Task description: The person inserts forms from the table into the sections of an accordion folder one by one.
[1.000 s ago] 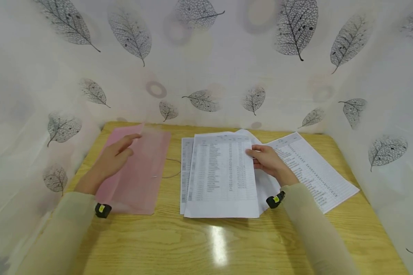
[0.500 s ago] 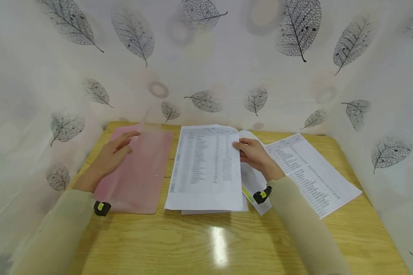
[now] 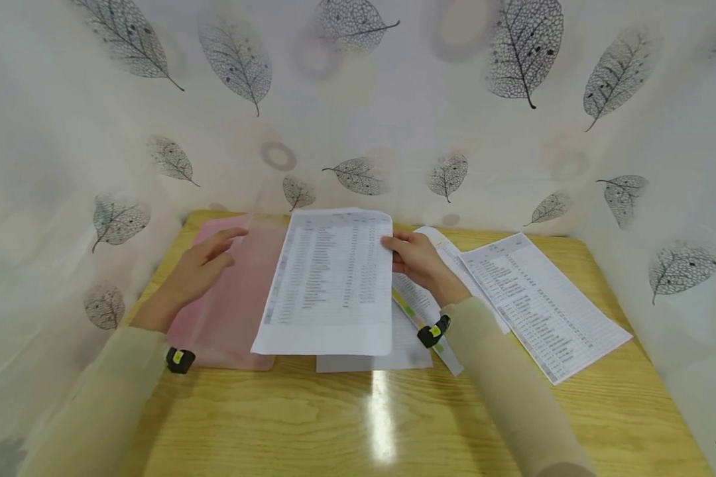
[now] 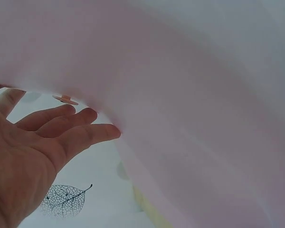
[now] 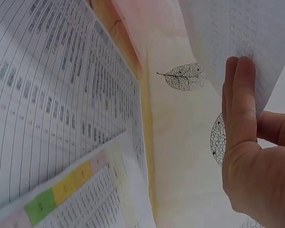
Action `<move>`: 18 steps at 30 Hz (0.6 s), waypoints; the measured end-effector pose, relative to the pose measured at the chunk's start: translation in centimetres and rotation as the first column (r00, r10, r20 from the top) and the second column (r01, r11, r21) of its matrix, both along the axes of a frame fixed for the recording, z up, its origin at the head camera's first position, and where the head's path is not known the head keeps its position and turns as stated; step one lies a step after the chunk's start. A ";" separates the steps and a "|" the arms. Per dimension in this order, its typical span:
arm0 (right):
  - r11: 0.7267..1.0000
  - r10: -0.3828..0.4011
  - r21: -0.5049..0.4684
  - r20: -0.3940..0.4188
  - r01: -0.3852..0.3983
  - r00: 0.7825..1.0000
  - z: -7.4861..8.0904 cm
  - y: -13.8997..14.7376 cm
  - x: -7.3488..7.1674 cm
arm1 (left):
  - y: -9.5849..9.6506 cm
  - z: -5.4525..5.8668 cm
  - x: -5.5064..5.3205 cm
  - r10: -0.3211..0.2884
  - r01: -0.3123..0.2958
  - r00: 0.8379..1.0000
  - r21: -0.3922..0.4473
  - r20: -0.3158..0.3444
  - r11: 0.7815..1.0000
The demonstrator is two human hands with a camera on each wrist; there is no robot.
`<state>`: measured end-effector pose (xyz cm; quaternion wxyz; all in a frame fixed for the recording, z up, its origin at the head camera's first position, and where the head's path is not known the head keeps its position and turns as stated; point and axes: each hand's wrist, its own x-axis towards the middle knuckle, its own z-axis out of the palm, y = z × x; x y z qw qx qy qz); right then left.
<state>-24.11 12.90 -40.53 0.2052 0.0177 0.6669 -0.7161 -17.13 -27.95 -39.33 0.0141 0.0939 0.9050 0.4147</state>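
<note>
Over the yellow wood-grain table [image 3: 310, 424], just left of centre, hangs a white paper sheet printed with a close grey table [image 3: 328, 285], its left side overlapping the flat pink plastic folder [image 3: 233, 331] as the head camera sees it. The step in hand looks like bringing the sheet in under the folder's thin translucent cover [image 4: 180, 118], which is raised in a curve. To do that well, I would keep the cover lifted high enough that the paper does not snag on its edge, turn the sheet square to the folder, and lead with its left side kept flat; held only near its upper right, the paper will probably sag at the far corners, so a slow, level approach should serve best. The right hand [image 3: 417, 258] pinches the sheet by its right edge, thumb on the printed face and fingers behind, with little gap between them; whether one leaf or several is held, I cannot tell. The left hand [image 3: 199, 268] has its fingers extended and slightly parted, the tips touching the cover's edge and propping it up rather than gripping it. Other printed sheets [image 3: 545, 308] lie on the table to the right, one with a coloured strip [image 5: 40, 209], well apart from the folder.
</note>
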 end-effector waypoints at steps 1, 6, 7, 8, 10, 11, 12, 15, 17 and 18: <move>1.000 0.004 -0.003 0.001 -0.004 1.000 0.0 -0.3 0.0 | 0.0 0.0 0.0 -0.002 0.002 1.000 0.002 0.000 1.000; 1.000 0.021 -0.009 -0.005 -0.021 1.000 0.1 -1.5 -0.2 | -0.1 -0.2 -0.1 -0.020 0.020 1.000 0.013 0.002 1.000; 1.000 0.022 -0.010 -0.005 -0.022 1.000 0.1 -1.8 -0.2 | -0.1 -0.2 -0.1 -0.022 0.022 1.000 0.016 0.006 1.000; 1.000 0.023 -0.013 -0.004 -0.023 1.000 0.1 -2.1 -0.2 | -0.1 -0.1 -0.1 -0.022 0.021 1.000 0.015 0.012 1.000; 0.999 0.029 -0.014 -0.003 -0.029 1.000 0.2 -2.6 -0.3 | -0.1 -0.1 -0.1 -0.024 0.024 1.000 0.018 0.020 1.000; 0.999 0.035 -0.014 -0.003 -0.035 0.999 0.2 -2.9 -0.3 | -0.1 -0.1 -0.2 -0.027 0.026 0.999 0.018 0.018 0.999; 0.999 0.041 -0.013 -0.003 -0.041 0.999 0.2 -3.2 -0.3 | -0.2 -0.1 -0.2 -0.031 0.031 0.999 0.020 0.018 0.999; 0.999 0.054 -0.009 -0.006 -0.054 0.999 0.2 -4.0 -0.3 | -0.2 -0.1 -0.2 -0.045 0.045 0.999 0.029 0.008 0.999; 0.998 0.055 -0.011 -0.011 -0.055 0.998 0.1 -4.5 -0.4 | -0.2 -0.2 -0.3 -0.047 0.047 0.999 0.030 0.004 0.998; 0.999 0.052 -0.012 -0.009 -0.052 0.999 0.0 -4.8 -0.5 | -0.2 -0.2 -0.3 -0.048 0.047 0.999 0.032 0.005 0.998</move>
